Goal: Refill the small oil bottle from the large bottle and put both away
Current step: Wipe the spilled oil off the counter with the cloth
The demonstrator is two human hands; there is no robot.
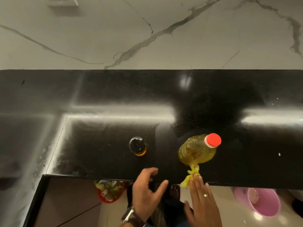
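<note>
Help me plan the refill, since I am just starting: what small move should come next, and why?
Probably unscrew the red cap on the large bottle. It stands capped on the black counter beside the small bottle, which holds only a little oil. Both hands are empty: the right hand touches the yellow tie; the left hand is open.

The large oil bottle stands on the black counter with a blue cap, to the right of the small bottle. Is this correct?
Not quite. The cap on the large oil bottle is red, not blue, as the head view shows. The rest holds: the bottle stands on the black counter, to the right of the small bottle.
</note>
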